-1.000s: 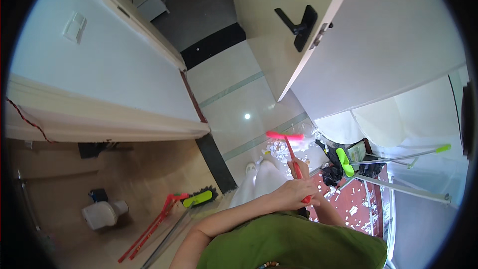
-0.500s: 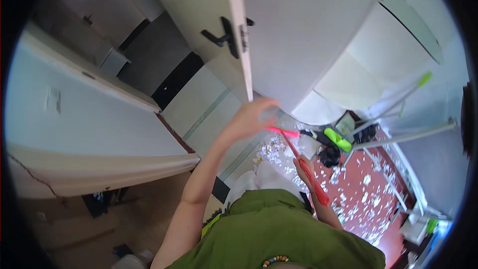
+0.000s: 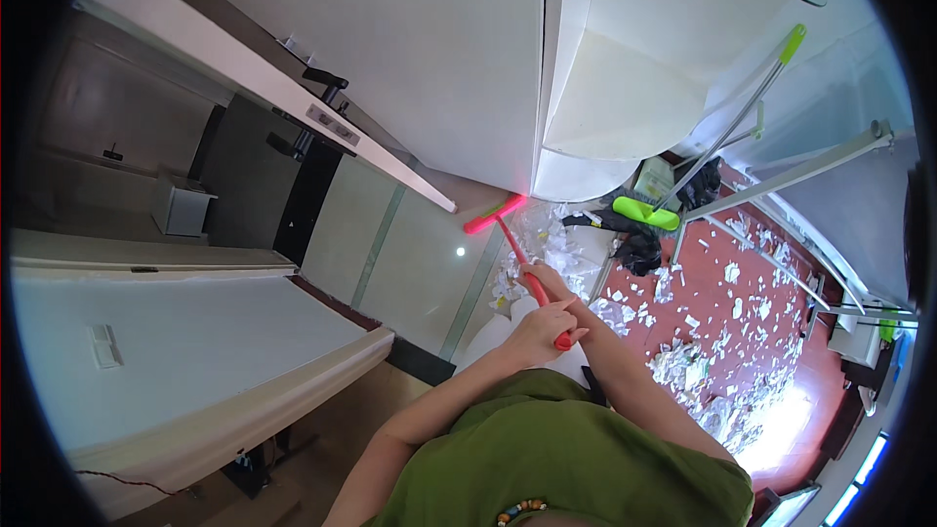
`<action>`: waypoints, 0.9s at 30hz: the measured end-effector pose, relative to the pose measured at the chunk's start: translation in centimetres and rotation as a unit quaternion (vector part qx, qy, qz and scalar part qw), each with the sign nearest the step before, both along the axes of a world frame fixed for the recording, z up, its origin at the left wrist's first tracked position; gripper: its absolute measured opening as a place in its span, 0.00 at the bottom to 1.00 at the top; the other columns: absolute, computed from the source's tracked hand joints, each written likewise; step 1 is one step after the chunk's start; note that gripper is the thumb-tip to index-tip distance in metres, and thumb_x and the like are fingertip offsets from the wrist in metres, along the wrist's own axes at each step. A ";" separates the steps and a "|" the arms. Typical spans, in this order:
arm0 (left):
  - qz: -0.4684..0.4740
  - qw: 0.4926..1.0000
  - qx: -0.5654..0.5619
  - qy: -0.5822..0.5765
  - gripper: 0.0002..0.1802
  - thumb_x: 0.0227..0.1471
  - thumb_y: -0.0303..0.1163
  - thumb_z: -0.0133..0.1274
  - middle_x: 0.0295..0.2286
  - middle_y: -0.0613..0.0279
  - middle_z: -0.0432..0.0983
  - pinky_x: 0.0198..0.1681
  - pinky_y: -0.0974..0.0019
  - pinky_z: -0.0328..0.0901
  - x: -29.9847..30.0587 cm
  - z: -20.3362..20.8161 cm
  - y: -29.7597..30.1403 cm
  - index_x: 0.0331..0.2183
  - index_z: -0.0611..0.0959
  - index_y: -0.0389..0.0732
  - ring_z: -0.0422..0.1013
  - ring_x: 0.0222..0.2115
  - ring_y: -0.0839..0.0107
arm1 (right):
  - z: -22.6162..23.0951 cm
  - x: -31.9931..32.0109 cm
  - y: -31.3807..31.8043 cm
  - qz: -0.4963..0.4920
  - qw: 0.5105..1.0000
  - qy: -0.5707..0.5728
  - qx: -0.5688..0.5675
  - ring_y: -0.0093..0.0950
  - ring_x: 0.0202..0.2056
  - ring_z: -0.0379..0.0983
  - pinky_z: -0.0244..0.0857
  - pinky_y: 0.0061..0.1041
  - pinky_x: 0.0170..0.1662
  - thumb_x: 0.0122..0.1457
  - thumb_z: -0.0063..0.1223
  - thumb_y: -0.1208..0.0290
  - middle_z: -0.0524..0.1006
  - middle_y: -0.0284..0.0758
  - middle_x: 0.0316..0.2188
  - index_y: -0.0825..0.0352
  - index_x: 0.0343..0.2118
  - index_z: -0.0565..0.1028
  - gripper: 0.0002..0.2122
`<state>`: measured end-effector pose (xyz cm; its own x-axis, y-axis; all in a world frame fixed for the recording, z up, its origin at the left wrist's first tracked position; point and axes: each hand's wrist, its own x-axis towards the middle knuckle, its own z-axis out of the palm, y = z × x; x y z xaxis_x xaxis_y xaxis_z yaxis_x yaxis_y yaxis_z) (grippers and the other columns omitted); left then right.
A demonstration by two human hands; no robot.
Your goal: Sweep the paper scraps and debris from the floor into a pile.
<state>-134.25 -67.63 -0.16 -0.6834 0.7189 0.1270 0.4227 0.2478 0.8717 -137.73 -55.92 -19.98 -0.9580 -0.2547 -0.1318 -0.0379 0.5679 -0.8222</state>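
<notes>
Both my hands are closed on a red squeegee broom [image 3: 517, 242] with a straight T-shaped head. My left hand [image 3: 540, 334] wraps the lower end of the handle, close in front of my body. Farther up, my right hand [image 3: 549, 282] grips the same handle. The pinkish-red head [image 3: 496, 216] lies down on the tiled floor, beside the foot of the white cabinet [image 3: 468, 68]. White paper scraps [image 3: 558, 246] are heaped just right of it.
A white door [image 3: 224, 59] stands open at the left. Green-headed broom [image 3: 646, 214], black plastic bag [image 3: 639, 252] and dustpan [image 3: 654, 179] lie to the right. Paper scraps [image 3: 683, 366] cover the red floor [image 3: 634, 327]. A white metal frame [image 3: 781, 176] crosses at the right.
My left hand has come down from beside the door edge onto the squeegee broom's handle. My right hand has moved up and left. The door has swung leftward, and the view has shifted.
</notes>
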 end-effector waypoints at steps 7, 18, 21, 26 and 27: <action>-0.068 0.994 0.059 -0.068 0.16 0.51 0.25 0.58 0.21 0.51 0.72 0.46 0.55 0.71 0.6 5.4 1.1 0.17 0.71 0.37 0.77 0.40 0.51 | 4.9 6.3 4.9 -0.080 0.992 -0.088 0.046 0.47 0.30 0.73 0.66 0.44 0.34 0.53 0.60 0.62 0.73 0.46 0.25 0.61 0.30 0.76 0.09; -0.123 0.992 0.024 0.031 0.16 0.53 0.31 0.57 0.22 0.56 0.75 0.47 0.55 0.69 -0.9 0.7 1.6 0.17 0.74 0.39 0.70 0.51 0.49 | 0.5 2.2 4.5 -0.168 0.984 0.003 0.062 0.48 0.30 0.75 0.68 0.44 0.33 0.56 0.59 0.63 0.76 0.46 0.26 0.61 0.30 0.76 0.08; -0.195 0.981 0.004 0.012 0.15 0.52 0.31 0.57 0.22 0.57 0.76 0.47 0.55 0.69 -1.9 1.0 -0.3 0.17 0.74 0.40 0.72 0.47 0.50 | 1.1 3.5 3.0 -0.165 0.982 -0.015 0.088 0.47 0.30 0.75 0.68 0.43 0.33 0.55 0.60 0.61 0.75 0.43 0.22 0.60 0.30 0.75 0.09; -0.089 0.992 0.061 -0.070 0.16 0.51 0.29 0.57 0.19 0.55 0.72 0.46 0.55 0.69 -2.7 7.1 -8.3 0.16 0.72 0.40 0.75 0.36 0.54 | 6.0 3.9 -2.1 -0.100 0.990 -0.015 0.103 0.47 0.28 0.75 0.67 0.44 0.31 0.54 0.60 0.61 0.76 0.43 0.22 0.60 0.29 0.75 0.09; -0.072 0.993 0.077 -0.051 0.17 0.51 0.29 0.58 0.18 0.54 0.71 0.44 0.55 0.70 -2.7 10.2 -8.8 0.16 0.71 0.40 0.74 0.32 0.54 | 8.6 3.9 -2.8 -0.097 0.987 -0.007 0.128 0.46 0.28 0.75 0.66 0.44 0.31 0.54 0.60 0.60 0.76 0.43 0.22 0.60 0.28 0.75 0.09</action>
<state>-136.90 -76.39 10.02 -0.5897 0.7877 0.1786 0.3521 0.0516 0.9346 -133.85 -58.72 -11.36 -0.9830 -0.0232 -0.1820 0.1027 0.7527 -0.6504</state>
